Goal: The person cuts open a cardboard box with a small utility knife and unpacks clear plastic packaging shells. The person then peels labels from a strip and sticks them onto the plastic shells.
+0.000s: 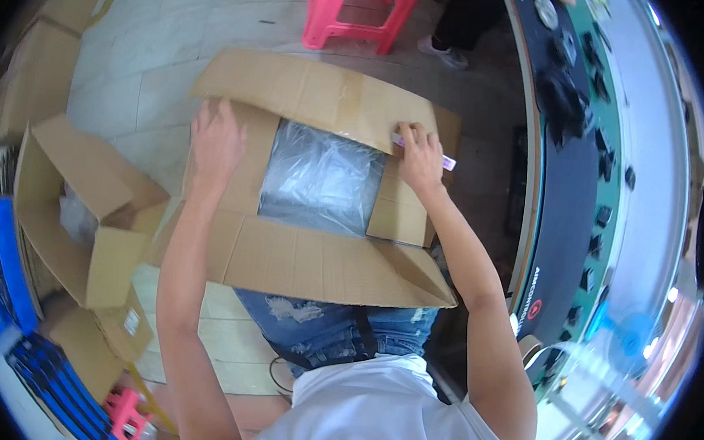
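Just beyond your lap sits an open cardboard box (301,257), clear plastic wrapping (322,178) showing between its flaps. Your left hand (216,143) is at the far left corner, fingers at the end of the far flap (320,89); whether they pinch the cardboard, I cannot tell. Your right hand (420,156) is closed around a slim white-and-purple object (449,162) at that flap's right end. To your left stands a second open carton (47,201); farther off, a pink plastic stool (351,31).
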Demonstrator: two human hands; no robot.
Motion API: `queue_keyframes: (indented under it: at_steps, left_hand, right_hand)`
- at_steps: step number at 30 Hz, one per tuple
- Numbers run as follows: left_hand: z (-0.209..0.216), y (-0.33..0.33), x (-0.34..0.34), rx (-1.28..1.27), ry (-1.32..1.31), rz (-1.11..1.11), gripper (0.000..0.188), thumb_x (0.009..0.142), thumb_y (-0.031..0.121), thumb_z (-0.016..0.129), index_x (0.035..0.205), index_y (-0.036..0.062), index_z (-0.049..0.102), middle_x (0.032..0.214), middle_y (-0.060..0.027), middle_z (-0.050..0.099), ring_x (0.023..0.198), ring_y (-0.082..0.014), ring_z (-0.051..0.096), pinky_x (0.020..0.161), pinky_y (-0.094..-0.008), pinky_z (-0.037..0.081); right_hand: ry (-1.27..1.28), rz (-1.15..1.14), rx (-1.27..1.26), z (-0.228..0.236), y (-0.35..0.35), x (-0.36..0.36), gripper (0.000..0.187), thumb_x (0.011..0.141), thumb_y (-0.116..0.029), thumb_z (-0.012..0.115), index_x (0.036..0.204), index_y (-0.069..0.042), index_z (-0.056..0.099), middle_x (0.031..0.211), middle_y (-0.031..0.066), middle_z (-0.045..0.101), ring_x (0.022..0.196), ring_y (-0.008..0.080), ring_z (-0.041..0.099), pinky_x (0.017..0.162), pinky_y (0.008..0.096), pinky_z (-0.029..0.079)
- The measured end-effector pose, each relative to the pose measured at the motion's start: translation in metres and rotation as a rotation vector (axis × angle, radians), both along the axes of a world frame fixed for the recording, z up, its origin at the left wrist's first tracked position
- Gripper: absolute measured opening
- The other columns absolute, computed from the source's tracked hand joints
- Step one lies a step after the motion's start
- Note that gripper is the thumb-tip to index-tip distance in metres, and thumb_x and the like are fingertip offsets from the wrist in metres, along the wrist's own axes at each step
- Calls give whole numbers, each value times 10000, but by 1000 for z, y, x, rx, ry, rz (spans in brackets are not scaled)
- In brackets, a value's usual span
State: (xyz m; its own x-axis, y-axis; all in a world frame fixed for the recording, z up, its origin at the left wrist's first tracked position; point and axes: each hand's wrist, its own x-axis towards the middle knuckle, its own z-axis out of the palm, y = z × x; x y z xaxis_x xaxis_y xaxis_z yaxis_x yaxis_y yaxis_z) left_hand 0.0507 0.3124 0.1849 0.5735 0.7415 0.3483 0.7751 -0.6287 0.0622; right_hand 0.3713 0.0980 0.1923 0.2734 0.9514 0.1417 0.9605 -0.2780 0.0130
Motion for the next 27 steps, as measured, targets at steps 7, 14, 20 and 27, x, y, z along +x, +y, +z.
queue_keyframes:
  at_steps: [7, 14, 20, 27]
  left_hand:
    - [-18, 71, 15, 149, 141, 73, 727, 680, 131, 760, 1359, 164, 501, 1359, -146, 497, 1239, -313, 499, 944, -456, 439]
    - [-12, 139, 65, -384, 208, -362, 640, 748, 40, 634, 1353, 237, 566, 1367, -95, 564, 1228, -309, 550, 980, -394, 475]
    - [7, 184, 93, -530, 259, -385, 568, 771, -35, 442, 1263, 156, 654, 1187, -148, 675, 1130, -329, 624, 933, -365, 477]
    - [0, 229, 105, -680, 252, -429, 589, 726, -67, 416, 1246, 74, 653, 1155, -176, 689, 1096, -308, 651, 946, -327, 465]
  right_hand:
    - [64, -212, 94, -8, -37, 81, 509, 732, -49, 651, 1230, -137, 586, 1211, 152, 624, 1019, 356, 575, 894, 429, 500]
    - [256, -206, -185, 9, -16, 122, 490, 728, -46, 631, 1211, -122, 594, 1133, 140, 660, 1023, 381, 610, 914, 441, 514]
    - [337, -399, 108, -69, -93, 129, 653, 728, -45, 666, 1354, -107, 488, 1286, 181, 576, 1188, 407, 529, 1024, 458, 447]
    - [377, -378, -205, -29, -87, 196, 492, 787, -186, 634, 1274, -137, 591, 1180, 204, 631, 1113, 397, 588, 938, 453, 495]
